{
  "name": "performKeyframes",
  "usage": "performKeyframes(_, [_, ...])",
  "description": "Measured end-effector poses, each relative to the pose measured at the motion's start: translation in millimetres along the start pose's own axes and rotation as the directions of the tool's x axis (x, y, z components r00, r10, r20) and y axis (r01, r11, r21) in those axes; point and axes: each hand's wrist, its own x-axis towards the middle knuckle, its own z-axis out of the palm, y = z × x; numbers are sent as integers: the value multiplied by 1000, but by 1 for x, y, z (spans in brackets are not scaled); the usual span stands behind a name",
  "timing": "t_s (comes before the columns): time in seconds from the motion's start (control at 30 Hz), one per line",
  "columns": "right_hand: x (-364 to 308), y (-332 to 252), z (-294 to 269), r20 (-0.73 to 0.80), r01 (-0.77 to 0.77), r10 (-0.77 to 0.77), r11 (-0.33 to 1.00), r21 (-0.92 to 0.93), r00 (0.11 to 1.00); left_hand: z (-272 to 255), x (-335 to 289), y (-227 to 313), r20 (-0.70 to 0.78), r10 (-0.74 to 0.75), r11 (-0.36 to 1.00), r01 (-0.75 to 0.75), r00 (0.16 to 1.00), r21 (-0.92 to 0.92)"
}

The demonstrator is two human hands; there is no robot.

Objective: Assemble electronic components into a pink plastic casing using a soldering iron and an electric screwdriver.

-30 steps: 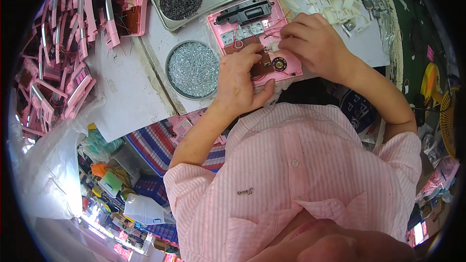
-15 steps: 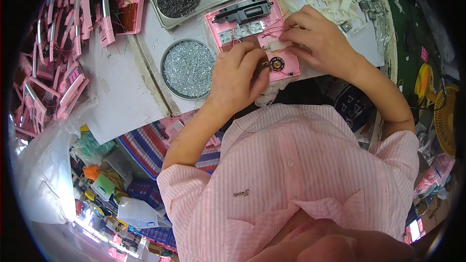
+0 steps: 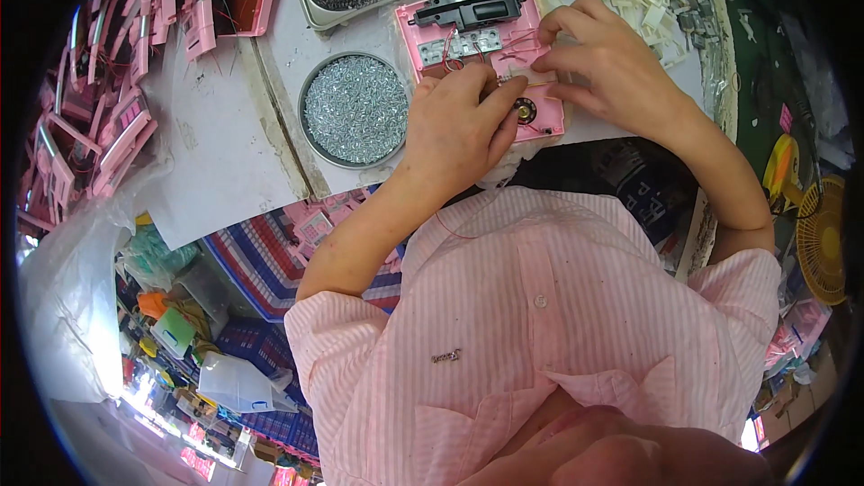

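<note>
The pink case [image 3: 552, 119] lies uncovered on the desk [image 3: 236, 130], toward one o'clock. Its black bar [image 3: 468, 9] at twelve, metal strip [image 3: 461, 47] and speaker [image 3: 526, 111] at five look already seated; red wires [image 3: 515, 40] at two seem left to settle. The left hand [image 3: 457, 117] bends its fingers over the middle, hiding it; the right hand [image 3: 612, 67], at three, curls its fingers loosely. Whether either grips anything, I cannot tell.
</note>
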Motion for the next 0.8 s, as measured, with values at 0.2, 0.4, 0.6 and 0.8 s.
performKeyframes(0.2, [-20,1,6,-10,-135,137,984,112,990,7,-3,-1,-81,-48,998,45,996,-37])
performKeyframes(0.4, [-18,1,13,-13,-83,83,996,20,996,10,11,9,-30,-127,991,128,991,35])
performKeyframes(0.6, [-18,3,13,12,-71,71,997,43,997,7,23,10,47,-28,990,22,998,140])
performKeyframes(0.8, [-19,-1,16,-13,-35,35,999,1,999,9,18,-5,41,184,971,-188,982,149])
